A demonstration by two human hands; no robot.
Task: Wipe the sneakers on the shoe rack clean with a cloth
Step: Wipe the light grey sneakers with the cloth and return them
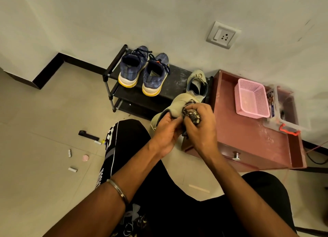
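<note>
- Beige floor tiles (44, 174) carry everything; a person sits low facing a pale wall, black-trousered knees to either side.
- Reddish-brown low cabinet surface (252, 141) stands at right, just beside the rack; a pink perforated plastic basket (252, 97) and a clear plastic box (287, 119) with a red clasp rest on it.
- Black tiered metal-frame shoe rack (177, 75) stands against the wall. On its top shelf: a pair of navy-blue knit sneakers with yellow-edged white soles (142, 71), heels toward the person, and one worn beige sneaker (197, 84) at the right end, near the cabinet.
- Second beige fabric sneaker (177, 102) is off the rack, held in the air in front of it, between the knees. Long axis runs from lower left to upper right, away from the person.
- Left hand (166, 130) grips that shoe at its near end, fingers (164, 118) curled round the edge, steadying it.
- Right hand (198, 128) is clenched round a dark mottled cloth (192, 115), bunched and pressed against the shoe's upper.
- Key relation: the cloth is touching the shoe's right side, so the right hand is the wiping hand; judged stroke runs along the long axis while the left hand turns the shoe.
- Judged progress: this shoe is in hand; the three on the rack may need wiping.
- Small litter on floor at left: black bar-shaped object (87, 134), batteries (72, 169), pink round cap (85, 158).
</note>
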